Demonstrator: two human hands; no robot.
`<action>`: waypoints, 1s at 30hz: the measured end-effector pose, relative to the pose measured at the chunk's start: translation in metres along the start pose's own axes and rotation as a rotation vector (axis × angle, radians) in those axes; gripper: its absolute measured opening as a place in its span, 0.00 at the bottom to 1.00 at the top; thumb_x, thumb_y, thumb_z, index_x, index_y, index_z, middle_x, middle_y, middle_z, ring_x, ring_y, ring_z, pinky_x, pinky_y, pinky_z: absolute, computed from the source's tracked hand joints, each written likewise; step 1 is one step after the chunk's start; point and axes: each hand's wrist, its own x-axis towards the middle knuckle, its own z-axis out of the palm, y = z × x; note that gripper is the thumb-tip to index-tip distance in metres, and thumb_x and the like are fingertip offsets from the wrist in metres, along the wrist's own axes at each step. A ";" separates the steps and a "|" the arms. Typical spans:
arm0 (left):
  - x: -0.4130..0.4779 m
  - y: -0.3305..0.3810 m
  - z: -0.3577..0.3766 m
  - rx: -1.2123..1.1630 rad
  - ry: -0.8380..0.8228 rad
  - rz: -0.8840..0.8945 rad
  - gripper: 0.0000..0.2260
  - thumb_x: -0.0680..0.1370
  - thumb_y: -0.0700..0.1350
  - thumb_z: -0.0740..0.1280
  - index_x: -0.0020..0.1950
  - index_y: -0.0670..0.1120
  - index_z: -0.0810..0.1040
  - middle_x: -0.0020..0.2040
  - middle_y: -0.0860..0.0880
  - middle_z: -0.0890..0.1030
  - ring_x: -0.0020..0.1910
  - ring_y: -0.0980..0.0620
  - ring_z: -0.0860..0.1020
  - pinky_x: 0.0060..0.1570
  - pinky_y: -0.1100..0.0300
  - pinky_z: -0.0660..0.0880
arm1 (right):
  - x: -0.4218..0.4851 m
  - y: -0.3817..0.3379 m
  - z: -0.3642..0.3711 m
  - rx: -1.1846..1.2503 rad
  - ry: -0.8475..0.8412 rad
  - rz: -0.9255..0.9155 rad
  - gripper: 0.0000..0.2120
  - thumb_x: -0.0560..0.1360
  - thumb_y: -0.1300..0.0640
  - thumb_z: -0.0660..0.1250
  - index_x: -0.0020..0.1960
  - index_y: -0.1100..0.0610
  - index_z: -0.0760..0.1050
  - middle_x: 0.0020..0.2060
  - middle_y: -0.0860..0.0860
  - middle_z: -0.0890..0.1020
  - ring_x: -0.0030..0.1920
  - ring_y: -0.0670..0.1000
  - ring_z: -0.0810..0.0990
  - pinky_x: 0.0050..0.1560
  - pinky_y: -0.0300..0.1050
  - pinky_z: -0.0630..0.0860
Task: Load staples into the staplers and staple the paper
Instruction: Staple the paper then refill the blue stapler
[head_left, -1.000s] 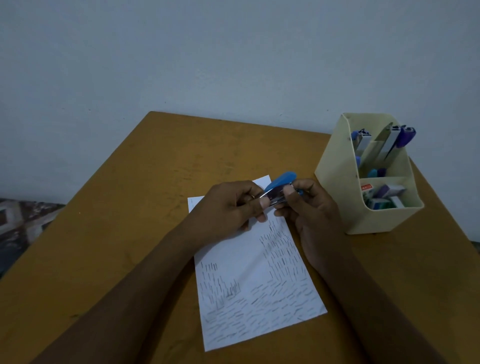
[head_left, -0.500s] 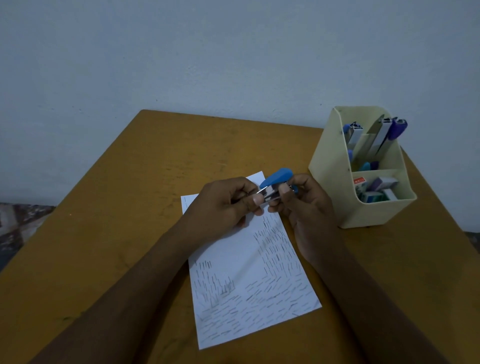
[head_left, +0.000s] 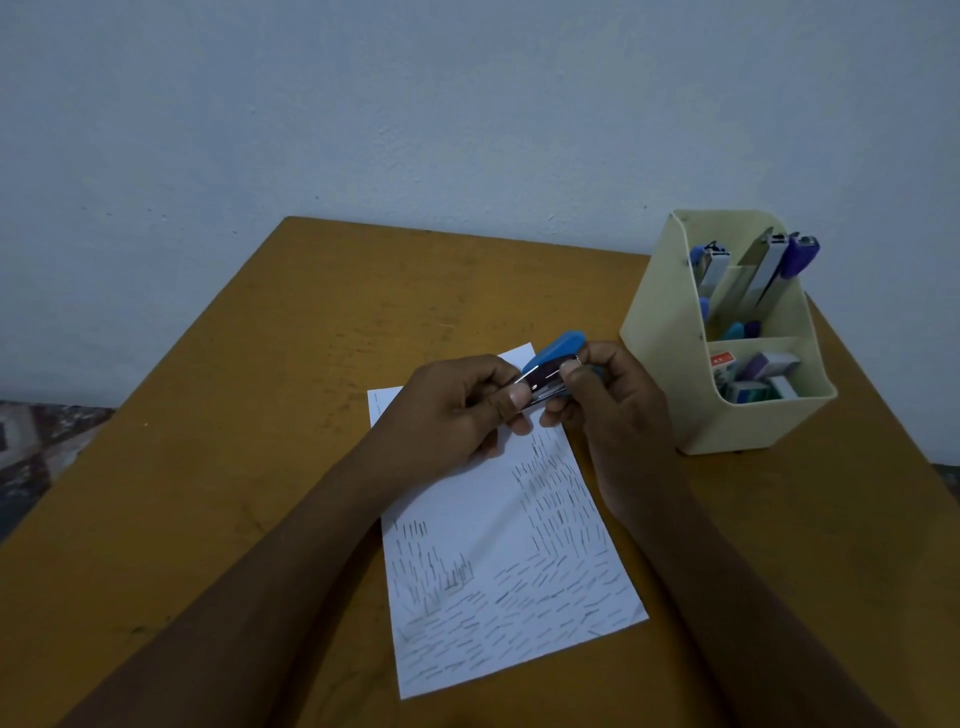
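A small blue stapler (head_left: 555, 359) is held just above the far end of the paper (head_left: 498, 551), between both hands and clear of the counter (head_left: 234, 426). The left hand (head_left: 457, 415) has its fingers (head_left: 488, 379) and thumb clamped on the shiny metal front. The right hand (head_left: 615, 415) pinches the rear, where the blue top is tilted up off the metal track. This looks like the loading step, though I cannot tell whether a strip of staples is already in the track or between the fingertips. The main risk is in the small parts. A strip pushed in crooked could snap or jam the track, and a top pressed shut on a poorly seated strip could misfire later. The thumbs sit close to the spring-loaded mouth, so a slip could nip the skin. The paper lies loose and slanted under the wrists and already carries many marks, so a dragging forearm could slide it toward the near edge. The cream holder (head_left: 670, 364) stands just beside the right hand, with staple boxes (head_left: 758, 382) in its front pocket and other staplers (head_left: 766, 267) in the back. A sideways elbow swing might tip it.
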 end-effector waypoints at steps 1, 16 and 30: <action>0.000 0.000 0.001 0.003 -0.002 0.002 0.08 0.80 0.44 0.63 0.47 0.42 0.79 0.31 0.56 0.80 0.26 0.56 0.74 0.27 0.65 0.69 | 0.000 0.000 0.000 -0.006 0.006 0.001 0.05 0.79 0.62 0.60 0.48 0.56 0.74 0.31 0.45 0.81 0.32 0.45 0.80 0.36 0.37 0.79; 0.000 0.001 0.000 0.064 0.033 0.037 0.08 0.81 0.44 0.62 0.47 0.44 0.79 0.37 0.50 0.84 0.26 0.56 0.75 0.29 0.64 0.70 | -0.001 0.000 0.003 0.046 0.030 0.002 0.04 0.74 0.61 0.59 0.43 0.57 0.72 0.30 0.50 0.78 0.30 0.48 0.76 0.31 0.44 0.76; 0.000 0.001 -0.018 -0.003 0.137 0.038 0.06 0.77 0.47 0.67 0.48 0.44 0.79 0.46 0.48 0.82 0.46 0.51 0.80 0.41 0.59 0.79 | 0.004 -0.004 -0.003 0.347 0.103 0.197 0.08 0.76 0.69 0.59 0.52 0.60 0.72 0.38 0.53 0.82 0.34 0.51 0.79 0.39 0.47 0.78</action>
